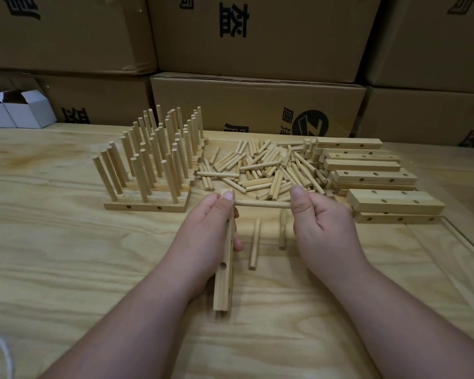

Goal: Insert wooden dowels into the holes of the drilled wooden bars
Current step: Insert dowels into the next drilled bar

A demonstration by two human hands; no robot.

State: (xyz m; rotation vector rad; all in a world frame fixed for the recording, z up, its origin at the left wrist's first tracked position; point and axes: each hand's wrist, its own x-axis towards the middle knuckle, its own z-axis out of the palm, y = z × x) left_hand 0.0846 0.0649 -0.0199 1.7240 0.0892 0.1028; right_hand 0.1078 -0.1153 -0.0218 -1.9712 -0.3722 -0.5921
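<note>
Cardboard cartons (257,31) stacked behind the pale plywood tabletop (66,269) frame the work; on the table, a block of finished pale wooden bars bristling with upright dowels (151,157) stands to the left, a stack of undrilled-looking but holed blank bars (367,170) to the right, and a loose heap of short round wooden dowels (263,165) between them. Nearer the person, the left hand (203,242) curls round one long drilled wooden bar (225,280), whose long axis runs away from the body, its holes facing right. The right hand (320,222) pinches a single pale dowel (260,205) between thumb and fingers; that dowel lies crosswise, its free tip touching or just entering the bar near its far end, beside the left thumb. Pushing leftward along the dowel's axis seems the step in hand. Two spare dowels (255,244) lie on the table between the hands.
</note>
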